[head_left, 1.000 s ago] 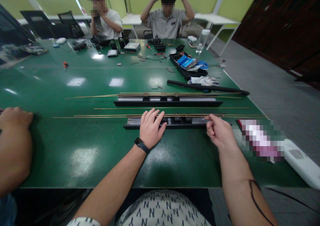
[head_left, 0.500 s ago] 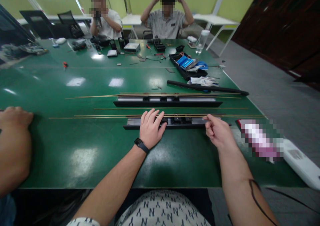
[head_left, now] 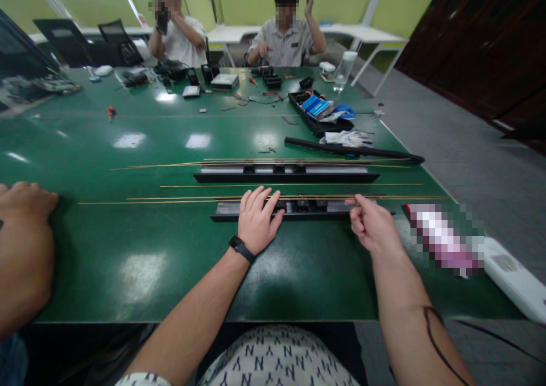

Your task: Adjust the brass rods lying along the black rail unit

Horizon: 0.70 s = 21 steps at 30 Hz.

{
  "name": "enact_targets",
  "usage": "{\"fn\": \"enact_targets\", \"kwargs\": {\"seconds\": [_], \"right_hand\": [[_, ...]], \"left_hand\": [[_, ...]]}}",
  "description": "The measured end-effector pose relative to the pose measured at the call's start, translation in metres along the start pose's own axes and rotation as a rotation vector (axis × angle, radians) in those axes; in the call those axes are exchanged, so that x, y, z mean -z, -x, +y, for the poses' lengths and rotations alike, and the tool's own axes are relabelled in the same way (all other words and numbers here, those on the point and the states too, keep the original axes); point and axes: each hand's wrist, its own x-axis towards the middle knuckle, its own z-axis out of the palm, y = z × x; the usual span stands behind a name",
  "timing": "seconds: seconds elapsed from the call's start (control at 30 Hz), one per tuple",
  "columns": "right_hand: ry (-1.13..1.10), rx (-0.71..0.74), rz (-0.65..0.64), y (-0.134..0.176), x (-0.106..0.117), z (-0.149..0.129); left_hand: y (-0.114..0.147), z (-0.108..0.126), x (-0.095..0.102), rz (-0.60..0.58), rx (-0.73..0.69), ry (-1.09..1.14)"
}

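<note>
My left hand (head_left: 258, 218), a dark watch on its wrist, lies with fingers spread across a black channel-shaped rail (head_left: 230, 218) and the thin rods on it. That rail has dark blocks (head_left: 313, 204) inside. Several thin brass-coloured rods (head_left: 170, 199) run lengthwise over the rail and stick out past both ends. Near its right end, my right hand (head_left: 370, 220) is closed, thumb and index finger pinching at a rod; the exact contact is hard to see. Beyond lies a second rail (head_left: 277, 178) with more rods on top, and a single rod (head_left: 191, 186) between the two.
Behind the rails are a black bar (head_left: 315, 143), white gloves (head_left: 347, 139) and a black tray (head_left: 318, 125) of blue items. At right lie a pink packet (head_left: 447, 244) and a white device (head_left: 514, 275). Another person's arm (head_left: 25, 249) rests at left; two people sit opposite.
The left end of the longest near rod has shifted slightly further left. My hands stay in nearly the same place. Across the table, one person has lowered a hand from the head.
</note>
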Motion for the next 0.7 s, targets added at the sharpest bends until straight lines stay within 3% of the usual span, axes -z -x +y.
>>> {"fn": "enact_targets", "kwargs": {"seconds": [0.7], "right_hand": [[0.002,-0.013,-0.023,-0.003,0.0029,0.0034]], "left_hand": [[-0.0007,0.0003,0.0006,-0.004,0.002,-0.001]]}}
